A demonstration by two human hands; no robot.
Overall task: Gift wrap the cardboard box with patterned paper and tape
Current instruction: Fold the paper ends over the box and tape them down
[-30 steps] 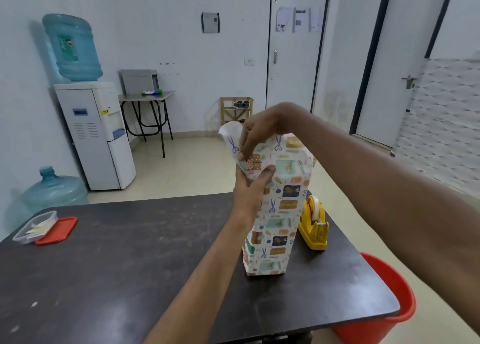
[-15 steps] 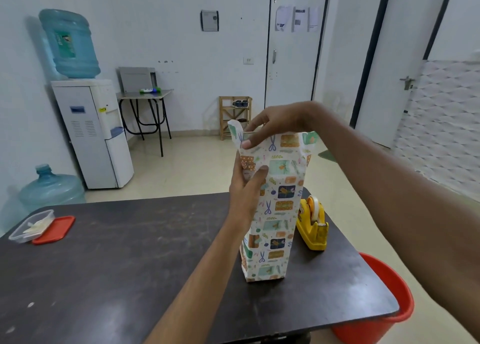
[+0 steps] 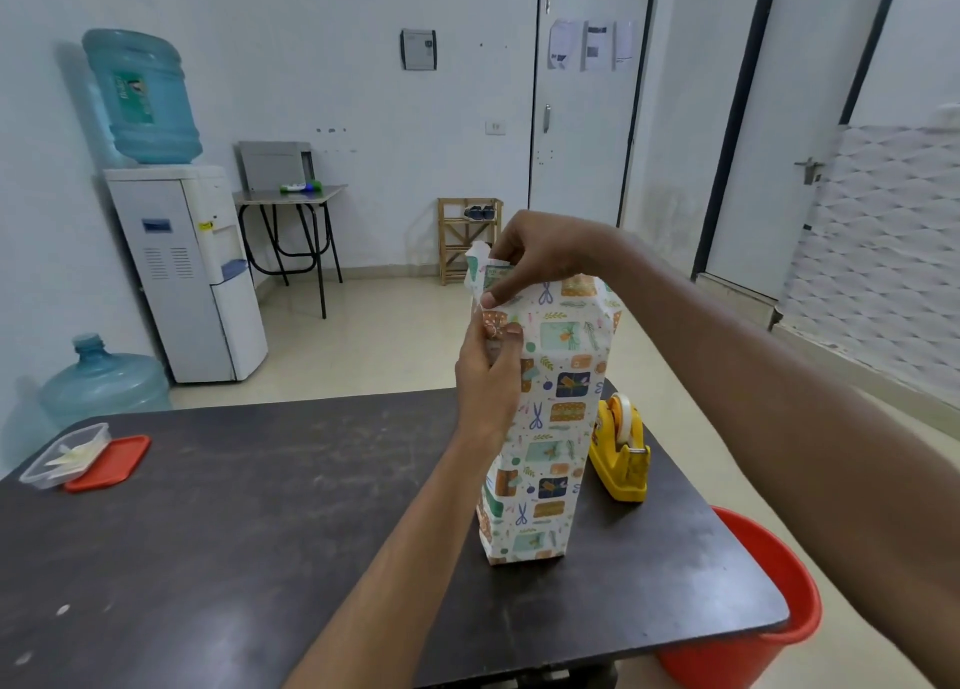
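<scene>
A tall box wrapped in patterned paper (image 3: 550,428) stands upright on the dark table (image 3: 260,506), right of centre. The cardboard itself is hidden under the paper. My left hand (image 3: 491,376) grips the box's upper left edge, thumb on the front face. My right hand (image 3: 535,257) reaches over the top and pinches the loose paper flap at the upper left corner. A yellow tape dispenser (image 3: 621,449) sits just right of the box.
A clear container (image 3: 65,454) with a red lid (image 3: 111,462) beside it lies at the table's far left. A red bucket (image 3: 769,615) stands on the floor by the table's right corner. Behind are a water dispenser (image 3: 187,272) and a spare water bottle (image 3: 104,381).
The box has been set more upright. My right hand slid along the top towards the left corner flap, and my left hand shifted slightly up the left edge.
</scene>
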